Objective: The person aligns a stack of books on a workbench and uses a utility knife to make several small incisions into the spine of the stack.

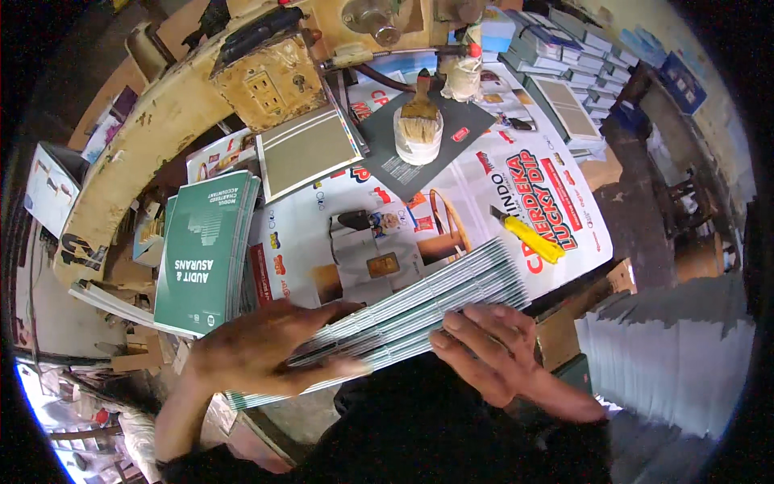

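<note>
A thick fanned stack of thin green-and-white booklets (pixel 403 323) lies slanted at the table's near edge, with stapled spines facing up. My left hand (pixel 258 347) grips its left end, thumb and fingers apart around the edges; this hand is slightly blurred. My right hand (pixel 492 347) holds the right part, fingers bent over the spines; its thumb is mostly hidden. A yellow box cutter (pixel 532 239) lies just beyond the stack's right end. To the left of the stack sits a pile of green booklets (pixel 201 250) with printed covers.
A printed poster sheet (pixel 306 234) covers the tabletop. Farther back, a brush (pixel 419 113) rests on a white-wrapped container (pixel 418 143) on a dark sheet (pixel 395 173). A beige machine frame (pixel 129 153) curves along the left. Bundled booklets (pixel 572 64) stand at the back right; paper stacks (pixel 661 347) fill the right.
</note>
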The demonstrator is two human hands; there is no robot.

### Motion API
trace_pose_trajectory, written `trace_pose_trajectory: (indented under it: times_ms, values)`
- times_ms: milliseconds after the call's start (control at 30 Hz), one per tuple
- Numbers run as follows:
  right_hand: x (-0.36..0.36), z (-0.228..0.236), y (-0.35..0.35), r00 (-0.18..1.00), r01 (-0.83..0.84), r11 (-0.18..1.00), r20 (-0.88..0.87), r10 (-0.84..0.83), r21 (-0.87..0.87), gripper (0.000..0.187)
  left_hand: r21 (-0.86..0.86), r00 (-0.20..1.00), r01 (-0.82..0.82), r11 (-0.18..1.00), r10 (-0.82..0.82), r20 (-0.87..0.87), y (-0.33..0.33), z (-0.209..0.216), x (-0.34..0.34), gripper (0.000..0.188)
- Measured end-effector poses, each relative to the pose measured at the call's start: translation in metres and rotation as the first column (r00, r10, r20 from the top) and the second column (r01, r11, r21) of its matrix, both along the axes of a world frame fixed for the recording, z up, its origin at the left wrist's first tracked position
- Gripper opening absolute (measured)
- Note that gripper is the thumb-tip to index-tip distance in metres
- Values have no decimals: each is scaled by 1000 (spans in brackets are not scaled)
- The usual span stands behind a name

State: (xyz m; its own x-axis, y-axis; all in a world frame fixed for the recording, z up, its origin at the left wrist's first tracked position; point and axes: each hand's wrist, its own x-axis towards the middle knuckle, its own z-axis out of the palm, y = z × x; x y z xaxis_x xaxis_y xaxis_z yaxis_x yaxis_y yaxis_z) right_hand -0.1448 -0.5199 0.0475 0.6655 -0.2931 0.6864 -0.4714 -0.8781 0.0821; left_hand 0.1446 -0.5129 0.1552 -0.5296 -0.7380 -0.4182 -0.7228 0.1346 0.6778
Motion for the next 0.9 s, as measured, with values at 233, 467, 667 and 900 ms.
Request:
trace_pose_trajectory:
  times_ms: [233,467,667,900]
  values:
    - [5,15,35,988,150,965,-51,-143,214,19,101,990,47,994,-60,125,-19,-14,8,55]
    - [17,26,2,985,-71,829,168,-28,555,34,-46,998,-68,997,68,-11,-13,-19,6,51]
    - [13,12,7,1000,4,980,20,-8,197,17,-51,992,-126,991,126,-2,-14,-20,9,54]
    - [7,7,15,988,-95,967,140,62,237,13,-43,979,-200,979,198,-49,-25,-16,11,55]
